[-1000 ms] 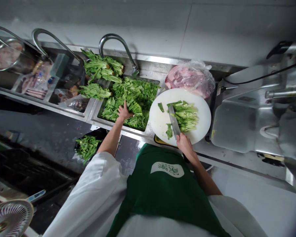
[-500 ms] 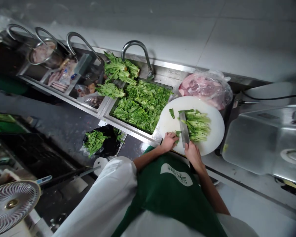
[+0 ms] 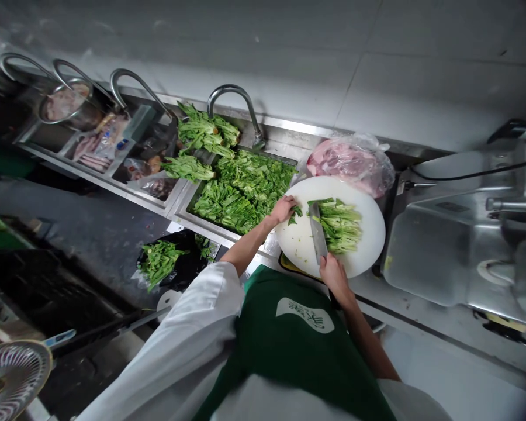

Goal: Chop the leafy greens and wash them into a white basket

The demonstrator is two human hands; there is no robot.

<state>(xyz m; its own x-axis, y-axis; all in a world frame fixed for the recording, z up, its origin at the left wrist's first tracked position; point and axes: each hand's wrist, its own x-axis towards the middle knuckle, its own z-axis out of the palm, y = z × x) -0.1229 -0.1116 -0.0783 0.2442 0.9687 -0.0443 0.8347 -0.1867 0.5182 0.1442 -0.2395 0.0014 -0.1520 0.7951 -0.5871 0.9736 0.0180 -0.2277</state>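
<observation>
Head cam: had the right hand [image 3: 333,272] wrapped snug round the cleaver [image 3: 318,235], blade up against cut stems [image 3: 344,227] on the round white board [image 3: 370,245] | had the left hand [image 3: 284,209] half-curled at leaf scraps [image 3: 294,217], board's left side, couldn't tell if gripping | saw loads more greens [image 3: 228,202] in the sink [image 3: 201,225]

We note a grey wall [image 3: 289,58] of large panels divided by thin seams. Against it we find a long metal counter [image 3: 403,301], fitted with inset basins [image 3: 425,254] and curved taps [image 3: 231,89]. We record dark flooring [image 3: 109,219] at left, a pale surface [image 3: 421,345] at lower right, and a fan [image 3: 21,374] at lower left. Lighting appears cool and dim.
</observation>
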